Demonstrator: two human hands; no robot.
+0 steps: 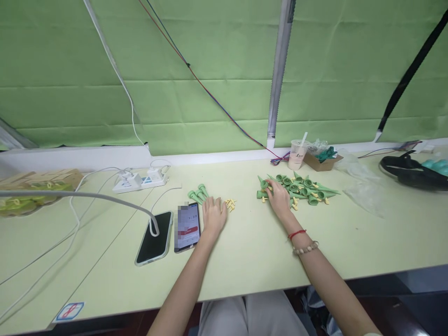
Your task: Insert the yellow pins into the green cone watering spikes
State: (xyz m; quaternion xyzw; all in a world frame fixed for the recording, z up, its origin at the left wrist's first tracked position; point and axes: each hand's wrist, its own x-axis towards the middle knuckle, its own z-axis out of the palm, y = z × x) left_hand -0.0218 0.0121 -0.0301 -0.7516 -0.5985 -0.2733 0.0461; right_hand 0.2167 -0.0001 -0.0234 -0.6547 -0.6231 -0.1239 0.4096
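Left hand (pixel 213 215) palm-down beside yellow pieces (pixel 230 204)

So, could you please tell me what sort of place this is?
Probably a workbench in a workshop: a heap of green cone-shaped parts lies at the right hand, small yellow pieces beside the left hand, and a power strip toward the back.
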